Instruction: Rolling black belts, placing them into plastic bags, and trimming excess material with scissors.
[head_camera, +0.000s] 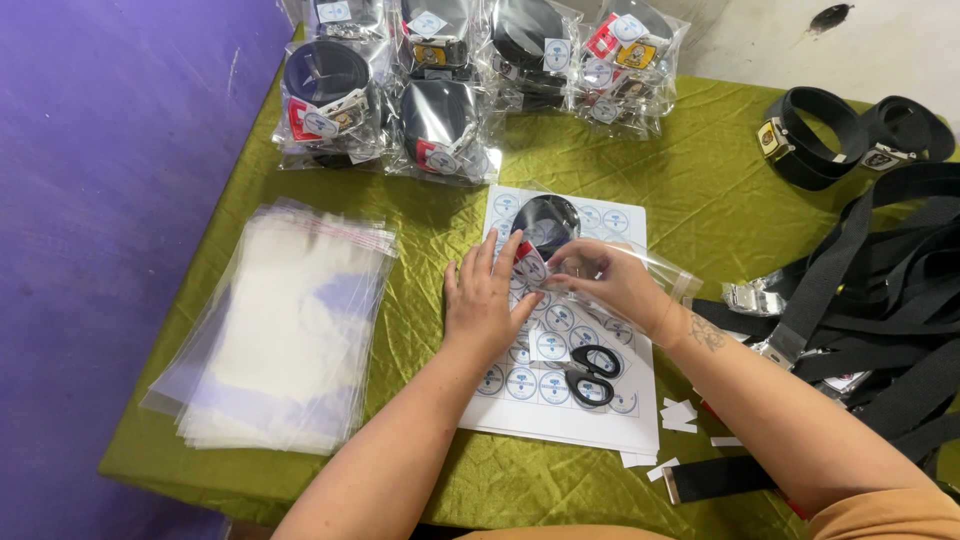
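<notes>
A rolled black belt in a clear plastic bag (546, 226) lies on a white sheet of round stickers (560, 385) on the green cloth. My left hand (487, 298) lies flat on the near end of the bag, fingers spread. My right hand (608, 276) pinches the bag's open flap between thumb and fingers, just right of the left hand. Black-handled scissors (592, 374) rest on the sticker sheet below both hands.
A stack of empty clear bags (280, 330) lies at the left. Several packed belts (440, 125) sit along the far edge. Loose black belts with metal buckles (850, 290) pile up at the right. A purple wall (110, 200) borders the table's left side. Small paper scraps (680, 412) lie near the sheet.
</notes>
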